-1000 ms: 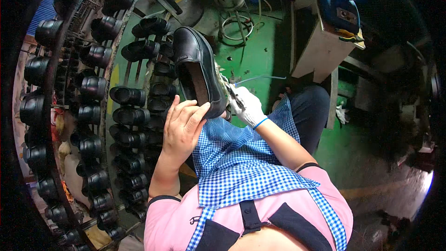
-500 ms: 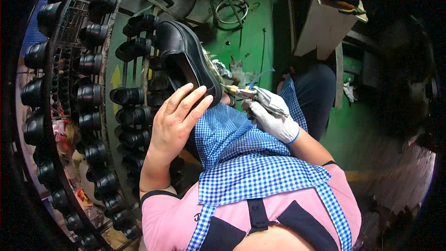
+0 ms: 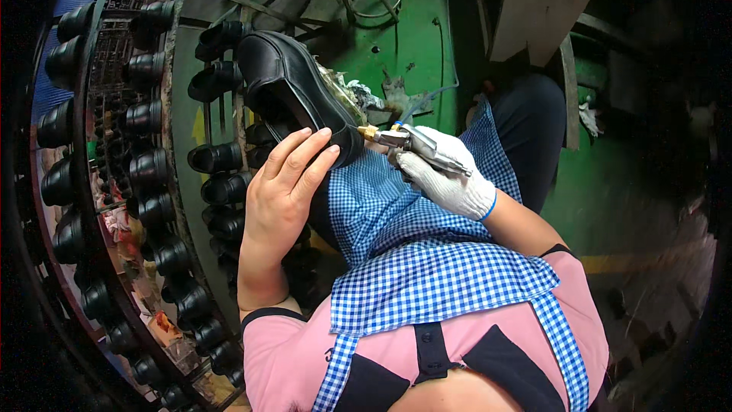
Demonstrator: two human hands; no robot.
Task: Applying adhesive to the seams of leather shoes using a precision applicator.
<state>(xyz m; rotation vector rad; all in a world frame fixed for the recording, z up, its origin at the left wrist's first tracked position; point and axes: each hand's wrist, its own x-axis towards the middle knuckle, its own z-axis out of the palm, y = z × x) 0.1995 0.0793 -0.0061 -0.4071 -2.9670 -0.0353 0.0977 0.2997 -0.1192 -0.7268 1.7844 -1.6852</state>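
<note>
My left hand point(image 3: 284, 183) grips a black leather shoe point(image 3: 293, 95) from below, fingers spread over its heel end, and holds it tilted above my lap. My right hand point(image 3: 448, 172), in a white knit glove, is closed around a small metal spray gun point(image 3: 408, 142) with a brass nozzle. The nozzle touches or nearly touches the shoe's sole edge at the heel. A thin hose runs up from the gun. A blue-and-white checked apron point(image 3: 412, 252) covers my lap under both hands.
A curved rack point(image 3: 152, 175) loaded with several black shoes fills the left side. The green floor point(image 3: 412, 53) lies ahead, with coiled cable and scraps of paper on it. A grey box-like stand point(image 3: 534, 8) sits at the upper right.
The shoe has swung left and lower in view. My gloved right hand has come out from behind it with the spray gun, nozzle now at the heel.
</note>
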